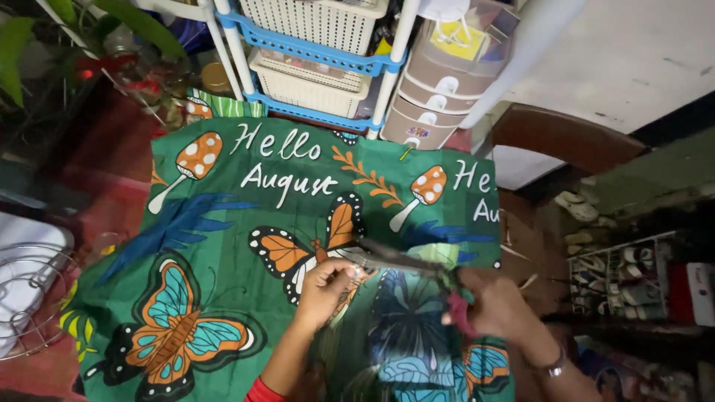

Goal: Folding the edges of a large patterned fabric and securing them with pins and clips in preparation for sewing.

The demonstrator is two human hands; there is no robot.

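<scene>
head view: both hands grip blurred scissors (395,260) over green cloth (246,223), blades indistinct.

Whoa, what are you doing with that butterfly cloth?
A person is working on a green cloth printed with butterflies and mushrooms, spread out under the camera. The right hand holds scissors by red handles, blades pointing left across the cloth. The left hand pinches the cloth beside the blades. Whether a cut is made yet is hard to tell. A rack of baskets stands behind.
</scene>
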